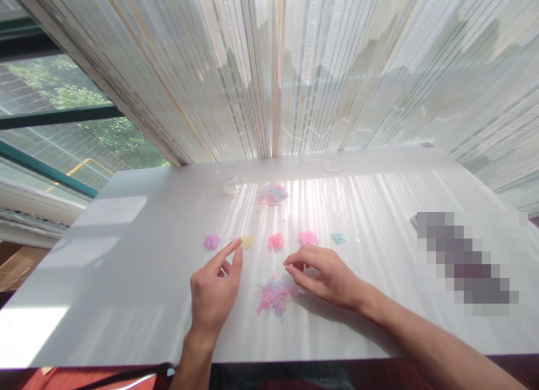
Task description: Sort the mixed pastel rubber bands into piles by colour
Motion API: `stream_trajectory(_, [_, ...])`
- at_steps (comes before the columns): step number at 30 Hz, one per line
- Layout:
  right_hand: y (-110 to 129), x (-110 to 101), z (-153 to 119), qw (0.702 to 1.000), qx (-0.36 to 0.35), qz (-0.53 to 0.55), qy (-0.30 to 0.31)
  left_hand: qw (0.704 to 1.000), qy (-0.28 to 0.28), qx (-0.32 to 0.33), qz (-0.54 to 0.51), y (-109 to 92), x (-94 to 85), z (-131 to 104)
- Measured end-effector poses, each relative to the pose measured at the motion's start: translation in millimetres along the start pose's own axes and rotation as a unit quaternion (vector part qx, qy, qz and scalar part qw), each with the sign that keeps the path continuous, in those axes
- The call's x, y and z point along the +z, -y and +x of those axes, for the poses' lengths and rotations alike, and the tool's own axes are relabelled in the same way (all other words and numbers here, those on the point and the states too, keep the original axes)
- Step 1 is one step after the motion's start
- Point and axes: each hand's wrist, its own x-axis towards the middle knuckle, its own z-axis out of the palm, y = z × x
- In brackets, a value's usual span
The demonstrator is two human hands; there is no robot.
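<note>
My left hand point(214, 294) is at the small yellow pile point(248, 242), its thumb and index fingertips drawn together at the pile's left edge. Anything between them is too small to make out. My right hand point(324, 272) hovers with thumb and fingertips pinched, just below the pink pile point(309, 238); what it pinches, if anything, does not show. In the same row lie a purple pile point(211, 242), a coral-pink pile point(275, 242) and a teal pile point(338, 238). Between my wrists lies a mixed pile point(273, 296) of thin, translucent coloured pieces, their kind unclear.
Farther back on the white table point(160, 283) is another mixed pile point(273, 195). A clear container point(231, 182) stands behind it to the left, and a clear round lid point(332, 165) lies to the right. A blurred-out object point(467, 261) rests at right. Sheer curtains point(273, 70) hang along the back.
</note>
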Motion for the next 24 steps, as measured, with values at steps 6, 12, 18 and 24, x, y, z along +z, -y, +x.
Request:
stream_trajectory(6, [-0.6, -0.4, 0.5, 1.0, -0.003, 0.0, -0.003, 0.962, 0.166, 0.163, -0.145, -21.0, 3.8, -17.4])
stream_trajectory(12, [-0.2, -1.4, 0.0, 1.0, 0.002, 0.002, 0.005, 0.961, 0.167, 0.161, -0.148, -20.8, 10.8, -18.7])
stream_trajectory(18, [1.2, -1.2, -0.8, 1.0, -0.005, -0.005, 0.011, 0.966, 0.16, 0.159, -0.124, -17.5, 9.2, -17.1])
stream_trajectory(24, [1.8, -1.4, 0.0, 1.0, -0.002, -0.007, 0.005, 0.967, 0.168, 0.151, -0.119, -15.3, 9.6, -18.2])
